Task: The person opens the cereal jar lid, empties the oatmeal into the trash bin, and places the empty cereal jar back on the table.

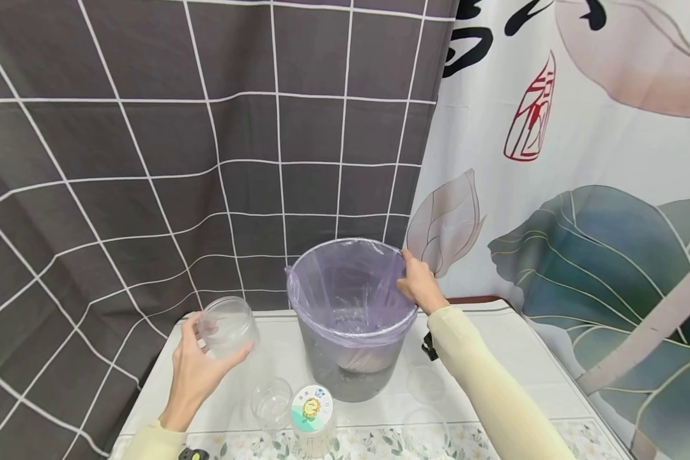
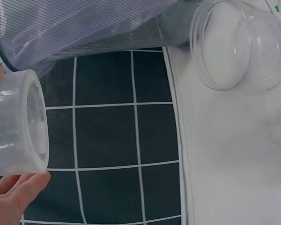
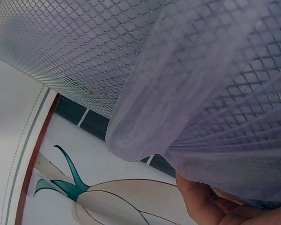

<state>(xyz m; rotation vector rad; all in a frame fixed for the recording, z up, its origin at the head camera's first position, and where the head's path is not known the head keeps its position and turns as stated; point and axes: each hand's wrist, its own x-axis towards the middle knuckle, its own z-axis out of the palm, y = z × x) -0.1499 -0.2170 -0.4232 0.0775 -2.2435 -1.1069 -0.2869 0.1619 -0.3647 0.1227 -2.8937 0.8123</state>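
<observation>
My left hand (image 1: 194,370) holds a clear plastic jar (image 1: 228,327), raised to the left of a mesh wastebasket (image 1: 345,377). In the left wrist view, fingers and thumb lie on opposite sides of the jar (image 2: 16,124). A thin purple bin bag (image 1: 345,271) lines the wastebasket and folds over its rim. My right hand (image 1: 422,284) grips the rim on the right side. The right wrist view has the fingers (image 3: 199,201) curled at the rim, over the bag's bunched edge (image 3: 187,161).
In front of the wastebasket stand an uncapped clear jar (image 1: 271,402) and a jar with a printed flower lid (image 1: 312,409). Two clear round pieces (image 1: 425,385) lie at the front right. The white table (image 1: 483,319) backs onto a dark grid curtain (image 1: 236,140).
</observation>
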